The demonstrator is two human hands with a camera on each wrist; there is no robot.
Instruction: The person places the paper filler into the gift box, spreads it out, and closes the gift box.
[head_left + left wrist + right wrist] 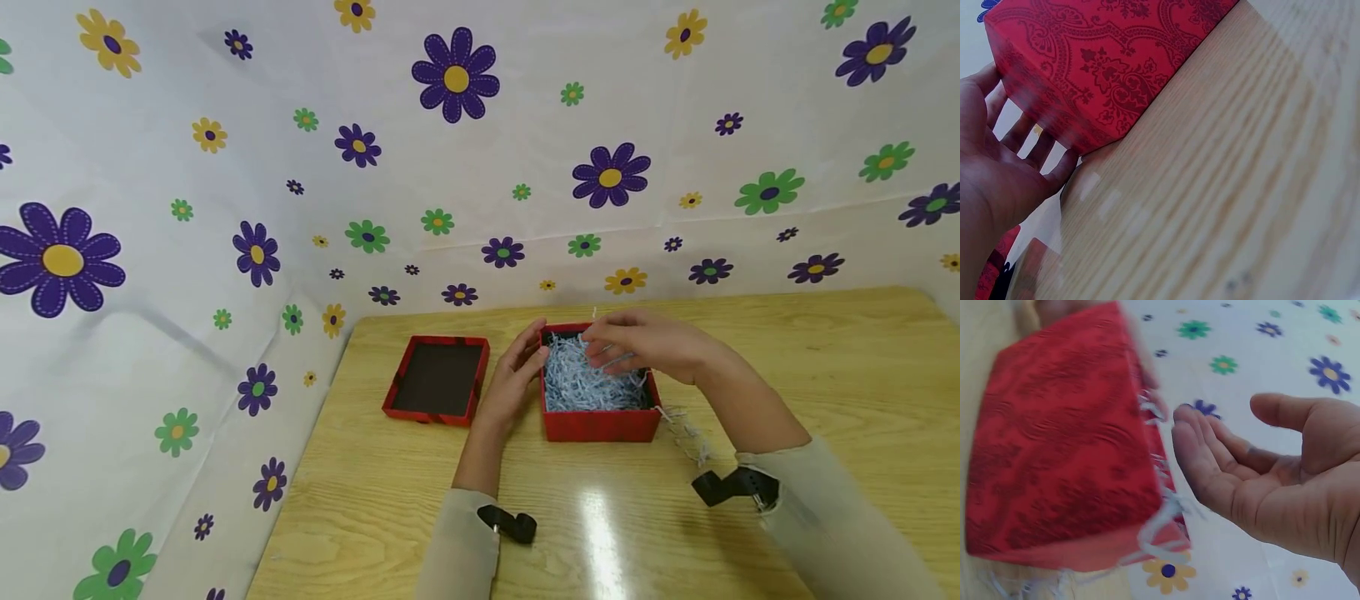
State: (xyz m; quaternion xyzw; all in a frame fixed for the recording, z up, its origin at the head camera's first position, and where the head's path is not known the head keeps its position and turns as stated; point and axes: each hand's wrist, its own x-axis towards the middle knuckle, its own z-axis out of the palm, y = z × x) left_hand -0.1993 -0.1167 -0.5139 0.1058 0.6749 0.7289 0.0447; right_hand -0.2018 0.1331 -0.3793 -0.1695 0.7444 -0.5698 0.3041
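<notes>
A red patterned box (pixel 600 426) stands on the table, filled with pale blue shredded paper (pixel 588 383). My left hand (pixel 512 383) rests against the box's left wall; in the left wrist view its fingertips touch the red side (pixel 1104 69). Over the box's right part is my right hand (pixel 630 340), its fingers gently bent above the shredded paper. The right wrist view shows that hand (pixel 1260 469) with nothing in its fingers and the thumb apart from them. Some paper strands (pixel 1163 531) hang over the box's rim.
Left of the box lies its red lid (pixel 438 379), dark inside facing up. Loose paper shreds (pixel 690 433) trail on the wooden table (pixel 360 500) by the box's right front corner. A white cloth (pixel 510 158) with printed flowers hangs behind and at the left.
</notes>
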